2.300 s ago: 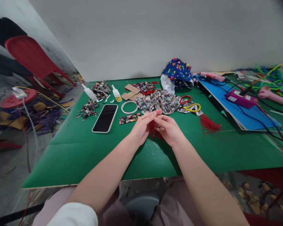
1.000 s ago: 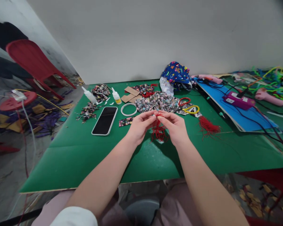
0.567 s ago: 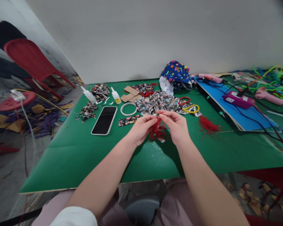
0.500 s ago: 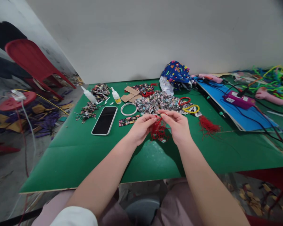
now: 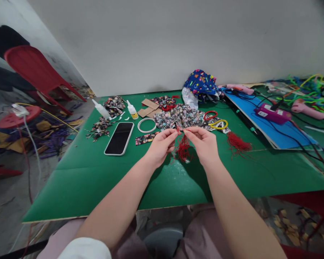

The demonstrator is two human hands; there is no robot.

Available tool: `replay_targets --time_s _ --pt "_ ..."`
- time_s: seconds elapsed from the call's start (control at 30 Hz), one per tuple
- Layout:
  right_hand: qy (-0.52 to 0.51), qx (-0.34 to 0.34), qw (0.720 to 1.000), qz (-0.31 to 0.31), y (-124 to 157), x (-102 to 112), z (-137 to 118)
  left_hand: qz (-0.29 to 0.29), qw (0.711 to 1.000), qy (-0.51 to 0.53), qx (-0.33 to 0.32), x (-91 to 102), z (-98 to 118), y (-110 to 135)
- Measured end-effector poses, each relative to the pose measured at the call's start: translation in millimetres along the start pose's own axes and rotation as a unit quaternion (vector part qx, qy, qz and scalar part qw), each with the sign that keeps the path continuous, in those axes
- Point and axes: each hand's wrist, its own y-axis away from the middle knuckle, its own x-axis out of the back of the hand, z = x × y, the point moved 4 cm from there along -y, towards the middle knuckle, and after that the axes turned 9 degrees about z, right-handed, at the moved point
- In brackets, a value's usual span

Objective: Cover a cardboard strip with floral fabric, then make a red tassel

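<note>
A red tassel (image 5: pixel 183 148) hangs by its threads between my hands, just above the green tabletop. My left hand (image 5: pixel 163 145) is closed, thumb and forefinger pinching the red threads at the top. My right hand (image 5: pixel 203 144) pinches them from the other side, its fingertips close to the left ones. Exactly how the threads run between the fingertips is too small to tell. Behind the hands lies crumpled floral fabric (image 5: pixel 179 117). Scissors with a yellow handle (image 5: pixel 218 124) and a red handle (image 5: pixel 210 115) rest by it. Another red tassel (image 5: pixel 238 142) lies to the right.
On the left are a phone (image 5: pixel 119 139), a white ring (image 5: pixel 147 125), a flat floral strip (image 5: pixel 145 139) and two glue bottles (image 5: pixel 132 109). To the right, cables cross a blue folder (image 5: pixel 280 135) and a purple box (image 5: pixel 273 114). A blue patterned cloth (image 5: pixel 201 84) sits at the back.
My left fingertips have shifted slightly up, and red thread now shows above them. The tassel hangs a little further right and narrower. Both hands keep their pinch.
</note>
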Motion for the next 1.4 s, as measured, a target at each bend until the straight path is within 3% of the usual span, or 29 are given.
replay_targets --time_s 0.17,0.53,0.7,0.83,0.93,1.03,1.2,1.3,1.4 --pt "0.049 0.033 0.998 -0.005 3.0 -1.7 -0.5 0.045 0.995 -0.057 -0.062 1.9 2.8 -0.5" --pt "0.017 0.036 0.999 0.003 5.4 -5.0 -3.2 0.114 0.962 -0.152 -0.194 5.8 7.9 -0.5" --pt "0.083 0.111 0.990 0.022 9.0 -4.4 -10.2 0.124 0.938 -0.192 -0.261 7.0 10.0 1.4" --pt "0.097 0.140 0.985 0.023 11.2 -5.3 -13.6 0.138 0.900 -0.246 -0.332 5.8 14.0 7.3" --pt "0.065 0.108 0.992 0.020 11.3 -7.6 -10.9 0.148 0.867 -0.284 -0.381 2.9 18.0 13.9" --pt "-0.017 0.014 0.999 0.023 11.5 -11.4 -4.2 0.159 0.836 -0.322 -0.414 0.3 21.1 19.3" --pt "-0.131 -0.111 0.985 0.035 14.7 -17.9 5.1 0.149 0.784 -0.390 -0.460 -3.5 23.2 23.1" --pt "-0.144 -0.126 0.981 0.040 14.9 -18.0 8.1 0.127 0.759 -0.412 -0.489 -5.4 22.5 23.5" --pt "-0.120 -0.103 0.986 0.057 13.9 -15.5 7.1 0.106 0.760 -0.417 -0.487 -6.0 21.1 22.6"
